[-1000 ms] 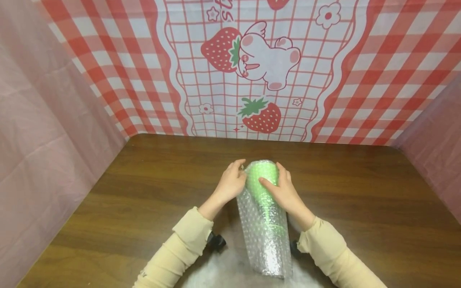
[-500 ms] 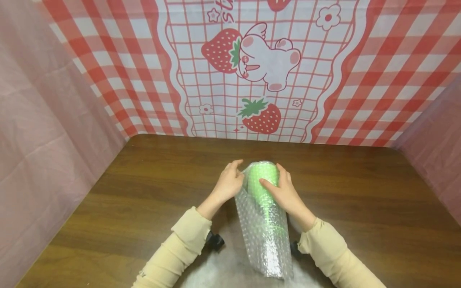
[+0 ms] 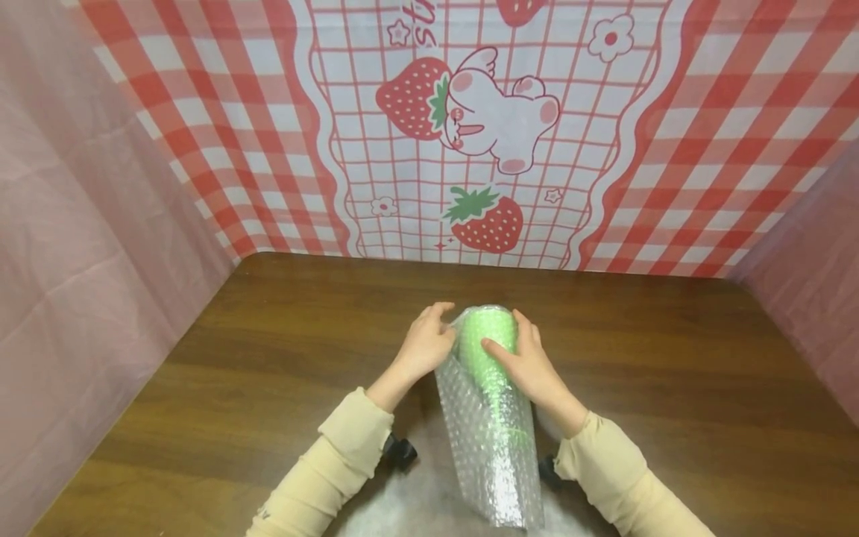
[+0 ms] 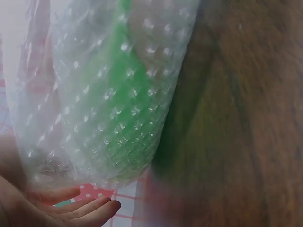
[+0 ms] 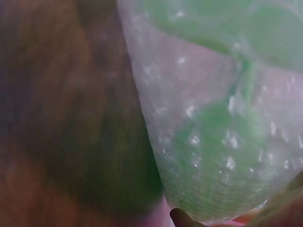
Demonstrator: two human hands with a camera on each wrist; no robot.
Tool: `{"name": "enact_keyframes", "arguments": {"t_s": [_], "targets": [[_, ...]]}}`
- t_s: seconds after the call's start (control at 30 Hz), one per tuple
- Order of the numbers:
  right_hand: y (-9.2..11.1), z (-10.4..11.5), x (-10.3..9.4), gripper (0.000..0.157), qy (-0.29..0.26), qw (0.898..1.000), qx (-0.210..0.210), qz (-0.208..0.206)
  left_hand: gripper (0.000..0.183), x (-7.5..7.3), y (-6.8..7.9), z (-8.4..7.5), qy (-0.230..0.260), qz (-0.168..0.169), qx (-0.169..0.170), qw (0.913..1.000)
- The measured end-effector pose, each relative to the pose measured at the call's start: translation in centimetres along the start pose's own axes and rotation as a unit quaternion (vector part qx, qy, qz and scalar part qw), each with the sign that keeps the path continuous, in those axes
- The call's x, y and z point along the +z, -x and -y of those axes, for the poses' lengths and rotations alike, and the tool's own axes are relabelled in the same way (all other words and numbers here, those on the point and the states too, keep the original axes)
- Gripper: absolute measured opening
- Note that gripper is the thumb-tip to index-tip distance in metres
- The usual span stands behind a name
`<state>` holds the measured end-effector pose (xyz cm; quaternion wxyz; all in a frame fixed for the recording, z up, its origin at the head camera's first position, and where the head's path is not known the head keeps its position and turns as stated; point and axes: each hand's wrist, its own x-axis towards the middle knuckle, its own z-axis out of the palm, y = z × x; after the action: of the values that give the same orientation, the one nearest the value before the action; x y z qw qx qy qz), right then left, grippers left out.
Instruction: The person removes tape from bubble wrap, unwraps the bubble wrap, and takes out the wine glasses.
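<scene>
The right hand (image 3: 533, 365) grips a green object (image 3: 482, 328) in bubble wrap (image 3: 470, 440), between both hands above the counter (image 3: 302, 321). The left hand (image 3: 426, 341) pinches the wrap's edge (other fingers outstretched).

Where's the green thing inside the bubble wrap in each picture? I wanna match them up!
Head view: the green thing is just right of the middle, in the lower half, between the left hand and the right hand.
Left wrist view: the green thing shows just left of the middle.
Right wrist view: the green thing is over on the right side.
Landmark in all three: the brown table.
</scene>
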<state>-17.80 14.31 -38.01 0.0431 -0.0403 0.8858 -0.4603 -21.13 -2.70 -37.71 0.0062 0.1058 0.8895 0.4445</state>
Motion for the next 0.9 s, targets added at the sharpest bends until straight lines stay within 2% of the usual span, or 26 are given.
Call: {"name": "enact_keyframes", "arguments": {"t_s": [0.4, 0.9], "targets": [[0.09, 0.49, 0.1, 0.086, 0.014, 1.0, -0.017, 0.001, 0.037, -0.14, 0.01, -0.43, 0.015, -0.008, 0.009, 0.9998], [0.35, 0.23, 0.55, 0.085, 0.006, 1.0, -0.023, 0.009, 0.037, -0.02, -0.02, 0.27, -0.012, -0.044, 0.03, 0.9985]]}}
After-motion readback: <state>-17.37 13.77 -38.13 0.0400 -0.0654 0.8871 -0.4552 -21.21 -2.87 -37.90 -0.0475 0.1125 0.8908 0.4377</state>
